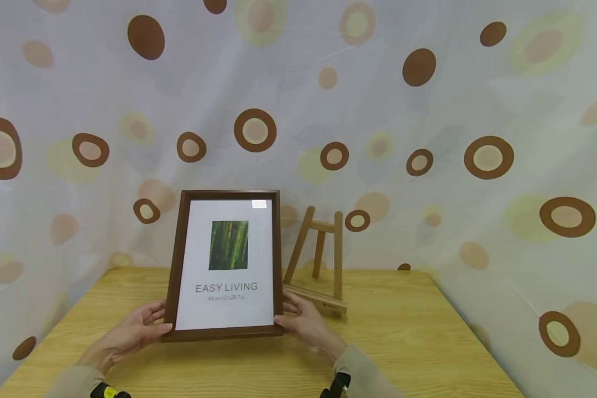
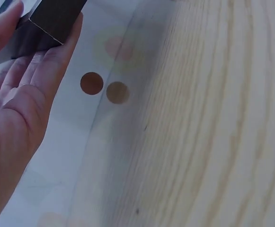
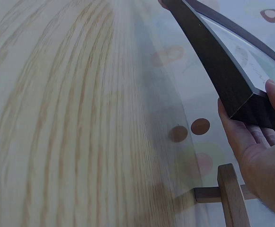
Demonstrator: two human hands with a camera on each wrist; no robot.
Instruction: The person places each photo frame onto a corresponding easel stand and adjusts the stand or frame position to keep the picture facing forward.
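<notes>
A brown picture frame (image 1: 226,334) with a white insert, a green bamboo picture and the words EASY LIVING stands nearly upright between both hands, tilted slightly back. At its lower left corner my left hand (image 1: 129,334) grips the edge, thumb in front and fingers behind. My right hand (image 1: 310,323) holds the lower right corner the same way. Both wrist views show the frame's corner (image 2: 49,23) between thumb and fingers, raised off the tabletop. Just right of the frame stands a small wooden easel (image 1: 338,254), its left foot end partly hidden behind the frame and right hand.
A light wooden table (image 1: 403,342) lies under the hands and easel. Behind and at the sides hangs a pale sheet (image 1: 298,83) with brown and pastel ovals, meeting the table's back edge.
</notes>
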